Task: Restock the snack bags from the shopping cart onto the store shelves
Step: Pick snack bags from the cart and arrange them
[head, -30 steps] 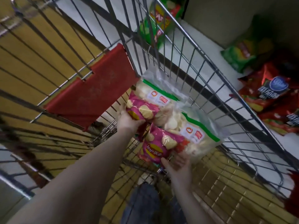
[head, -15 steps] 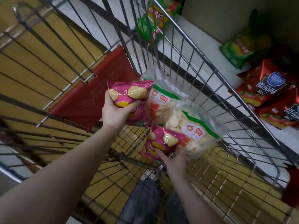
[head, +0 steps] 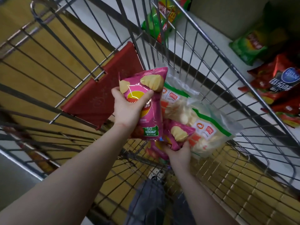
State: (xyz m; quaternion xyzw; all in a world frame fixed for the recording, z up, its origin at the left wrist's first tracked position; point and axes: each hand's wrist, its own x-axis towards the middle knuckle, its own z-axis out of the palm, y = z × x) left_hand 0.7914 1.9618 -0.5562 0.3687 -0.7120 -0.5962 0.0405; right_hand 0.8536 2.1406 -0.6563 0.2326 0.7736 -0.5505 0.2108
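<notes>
While the left hand (head: pixel 128 111) is squeezing a shiny pink chip bag (head: pixel 146 103) above the silver wire cart (head: pixel 233 67), the right hand (head: pixel 178 154) is gripping another pink bag (head: pixel 177 135) inside it, both likely going to the white shelf (head: pixel 217 30) next.

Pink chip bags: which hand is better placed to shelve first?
Left, probably. The left hand holds the upper pink bag raised above the rest; the right hand grips the lower pink bag down beside the clear bags.
</notes>
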